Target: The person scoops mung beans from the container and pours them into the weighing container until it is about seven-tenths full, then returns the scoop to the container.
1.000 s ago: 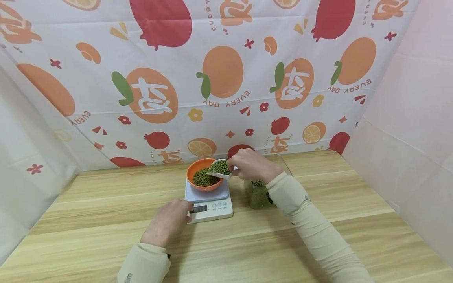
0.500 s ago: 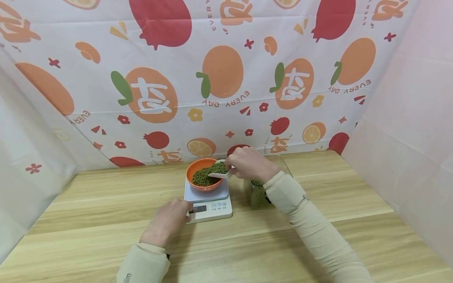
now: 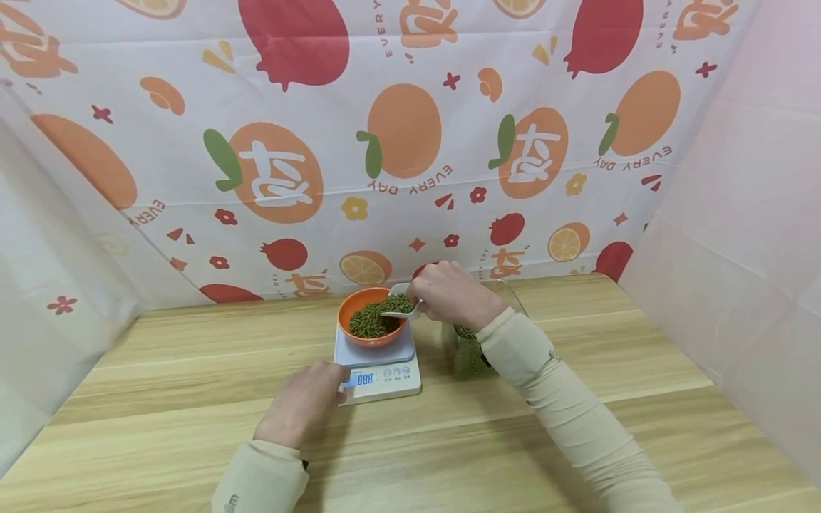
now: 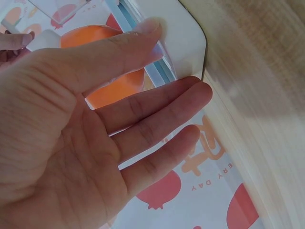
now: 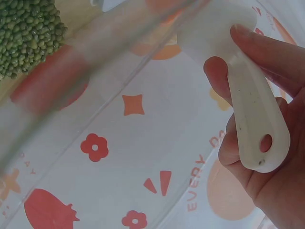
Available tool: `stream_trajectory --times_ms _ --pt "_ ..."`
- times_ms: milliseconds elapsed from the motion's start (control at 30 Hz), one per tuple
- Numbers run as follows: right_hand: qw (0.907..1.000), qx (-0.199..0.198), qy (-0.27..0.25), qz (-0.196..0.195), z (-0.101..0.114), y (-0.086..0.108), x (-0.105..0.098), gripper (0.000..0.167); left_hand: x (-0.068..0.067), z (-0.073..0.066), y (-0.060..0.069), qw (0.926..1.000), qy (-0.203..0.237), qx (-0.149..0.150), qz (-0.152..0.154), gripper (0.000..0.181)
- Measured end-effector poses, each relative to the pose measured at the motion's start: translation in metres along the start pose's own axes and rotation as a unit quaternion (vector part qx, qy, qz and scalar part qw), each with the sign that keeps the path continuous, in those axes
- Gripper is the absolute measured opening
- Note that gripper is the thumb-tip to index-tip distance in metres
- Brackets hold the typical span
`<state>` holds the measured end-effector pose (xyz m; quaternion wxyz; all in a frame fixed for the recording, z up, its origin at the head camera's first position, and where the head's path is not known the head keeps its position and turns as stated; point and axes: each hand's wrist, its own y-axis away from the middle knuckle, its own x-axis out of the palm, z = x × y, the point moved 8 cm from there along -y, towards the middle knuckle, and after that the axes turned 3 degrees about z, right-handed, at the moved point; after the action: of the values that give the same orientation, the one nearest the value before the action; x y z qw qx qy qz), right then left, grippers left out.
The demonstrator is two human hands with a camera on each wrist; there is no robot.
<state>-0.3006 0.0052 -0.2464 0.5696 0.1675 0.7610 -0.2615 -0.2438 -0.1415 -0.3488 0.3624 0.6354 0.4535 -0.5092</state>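
As a person's right hand (image 3: 452,296) pinches the handle of a white scoop (image 5: 257,109) between thumb and curled fingers, green beans (image 3: 372,324) lie in its bowl-shaped end, held over the right rim of an orange bowl (image 3: 370,342). More of the beans partly fill the bowl, which sits upright on the platform of a white kitchen scale (image 3: 400,387) near the back edge of a wood-grain table (image 3: 487,456), about midway between its sides. Whether the scoop touches the rim cannot be told. The left hand (image 3: 304,399), its fingers nearly straight and slightly parted, touches the scale's front left corner, covering one end of a display (image 3: 364,380) lit blue with digits. Just right of the scale, also near the table's back edge, a transparent container (image 3: 471,362) of green beans stands partly hidden behind the right wrist. Pale beige sleeves (image 3: 577,420) cover both forearms. A white cloth (image 3: 333,178) printed with oranges, red fruit and flowers hangs along the table's back edge.
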Motion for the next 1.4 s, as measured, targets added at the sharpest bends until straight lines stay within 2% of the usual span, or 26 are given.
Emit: stream_trajectory --times_ms 300,700,1067,1233,1400 --pt "0.9999 0.009 0.013 0.003 -0.001 -0.002 -0.005 0.012 0.001 0.000 0.000 1.0000 0.000 0.005 -0.006 0.018" --pt "0.9977 0.009 0.067 -0.007 0.003 -0.004 -0.014 0.024 0.003 0.001 0.000 1.0000 0.002 0.000 0.002 0.019" --pt "0.9912 0.007 0.132 -0.013 0.008 -0.005 -0.024 0.024 0.001 0.000 0.001 1.0000 -0.001 0.001 -0.002 0.016" --pt "0.9897 0.009 0.142 -0.009 0.008 -0.006 -0.025 0.020 0.001 -0.001 0.001 1.0000 0.000 -0.001 0.002 0.017" --pt "0.9875 0.005 0.157 -0.012 0.010 -0.006 -0.026 0.024 0.001 -0.001 0.001 1.0000 -0.001 -0.001 0.004 0.016"
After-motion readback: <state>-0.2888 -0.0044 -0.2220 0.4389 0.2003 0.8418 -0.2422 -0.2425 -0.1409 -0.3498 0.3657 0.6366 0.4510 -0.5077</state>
